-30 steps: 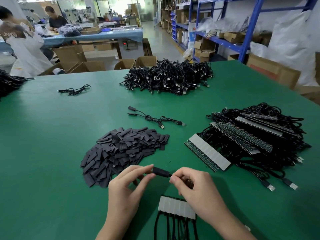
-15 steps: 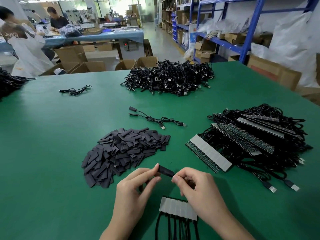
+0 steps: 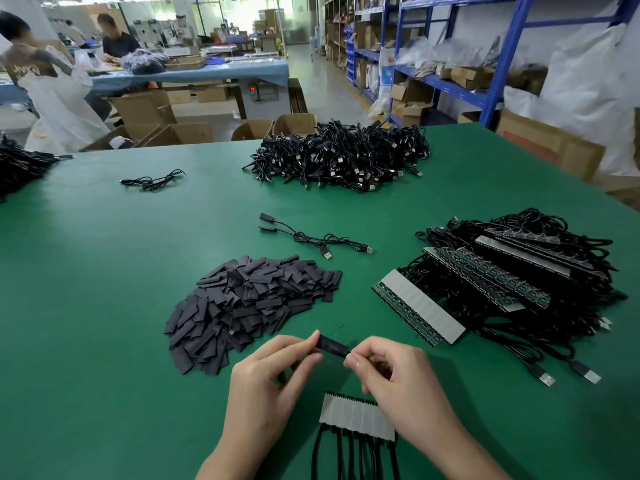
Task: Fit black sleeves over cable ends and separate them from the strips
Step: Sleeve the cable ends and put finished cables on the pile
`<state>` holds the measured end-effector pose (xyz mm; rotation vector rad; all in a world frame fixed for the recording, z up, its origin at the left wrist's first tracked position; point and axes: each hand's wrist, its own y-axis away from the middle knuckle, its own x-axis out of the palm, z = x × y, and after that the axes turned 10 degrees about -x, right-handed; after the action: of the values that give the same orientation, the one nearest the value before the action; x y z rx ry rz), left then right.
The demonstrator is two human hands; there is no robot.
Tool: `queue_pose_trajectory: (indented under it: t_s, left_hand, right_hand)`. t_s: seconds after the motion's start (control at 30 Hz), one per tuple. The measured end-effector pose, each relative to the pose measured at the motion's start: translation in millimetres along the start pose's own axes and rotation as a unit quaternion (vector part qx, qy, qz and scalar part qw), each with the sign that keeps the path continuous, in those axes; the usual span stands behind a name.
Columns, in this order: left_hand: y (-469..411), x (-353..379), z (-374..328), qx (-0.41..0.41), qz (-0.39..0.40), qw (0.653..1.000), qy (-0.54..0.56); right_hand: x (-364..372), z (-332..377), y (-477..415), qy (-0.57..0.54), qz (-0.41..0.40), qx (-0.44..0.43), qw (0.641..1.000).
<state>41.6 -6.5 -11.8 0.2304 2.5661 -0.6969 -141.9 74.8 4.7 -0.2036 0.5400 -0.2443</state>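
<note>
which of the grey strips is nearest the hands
The short strip just below the left hand and right hand; the others lie in the cable stack farther right.

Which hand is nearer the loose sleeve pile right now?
Left. The left hand is close beside the sleeve pile, at its near right corner; the right hand is farther right, beyond the held sleeve.

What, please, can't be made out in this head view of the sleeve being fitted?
Head view throughout.
Cable end: hidden inside the black sleeve pinched by the left hand and right hand.
Near strip: its cables are cut off by the bottom edge.
Left cable pile: cut off by the left edge.
Stacked strips: markings too small.
</note>
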Motion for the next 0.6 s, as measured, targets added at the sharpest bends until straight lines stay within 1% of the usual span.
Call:
queue_pose_trajectory:
  t_s: [0.1,0.17,0.27,0.37,0.47,0.6]
  left_hand:
    - [0,-1,-1,-0.019,0.007,1.0,0.014]
    - [0,-1,-2,-0.075,0.01,0.995,0.067]
    - [-1,0,-3,-0.171,0.023,0.968,0.18]
    - [-3,-1,-3,-0.209,0.038,0.948,0.237]
    - [-5,-5,-1,-0.239,0.015,0.93,0.28]
    - [-7,-12,3,-0.265,-0.013,0.915,0.303]
  right_hand:
    - [-1,-1,-1,0.004,-0.005,-0.003,1.0]
    - [0,0,-1,0.011,0.0,-0.006,1.0]
    - [3,2,-1,0.035,0.024,-0.007,0.999]
    - [1,2,-1,0.118,0.056,-0.015,0.991]
    - [-11,1,-2,0.205,0.108,-0.022,0.973]
    - [-28,-1,-6,0.247,0.18,-0.005,0.952]
